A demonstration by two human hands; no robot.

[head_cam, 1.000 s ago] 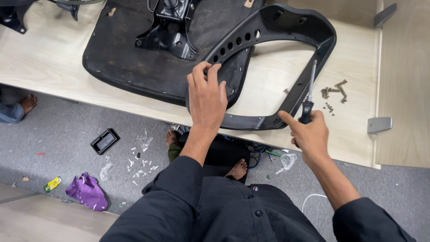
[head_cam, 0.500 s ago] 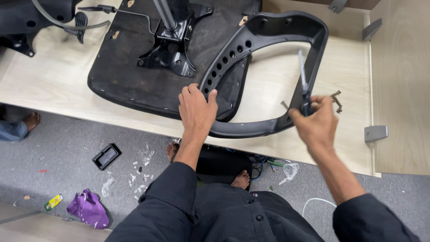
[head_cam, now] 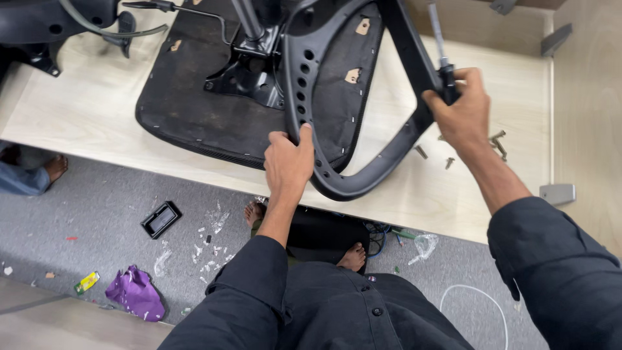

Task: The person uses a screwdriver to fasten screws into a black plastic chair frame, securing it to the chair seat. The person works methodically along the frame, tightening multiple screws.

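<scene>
My left hand (head_cam: 289, 162) grips the perforated left limb of a black plastic chair-back frame (head_cam: 353, 185), which is tilted up off the light wooden table (head_cam: 91, 110). My right hand (head_cam: 461, 113) is closed around the black handle of a screwdriver (head_cam: 440, 52); its metal shaft points up and away, beside the frame's right limb. Behind the frame lies an upturned black chair seat (head_cam: 194, 123) with its metal mechanism (head_cam: 249, 74) facing up. Several loose screws (head_cam: 495, 141) lie on the table just right of my right hand.
A black chair part with a cable (head_cam: 45, 26) sits at the table's far left. On the grey floor lie a small black tray (head_cam: 160, 219), a purple bag (head_cam: 135, 293), scraps and a white cable (head_cam: 479, 291). Another person's foot (head_cam: 55, 168) shows at left. Metal brackets (head_cam: 557, 193) stand at right.
The frame has been swung from lying flat to tilted upright. My left hand slid down to its lower left limb, and my right hand rose with the screwdriver.
</scene>
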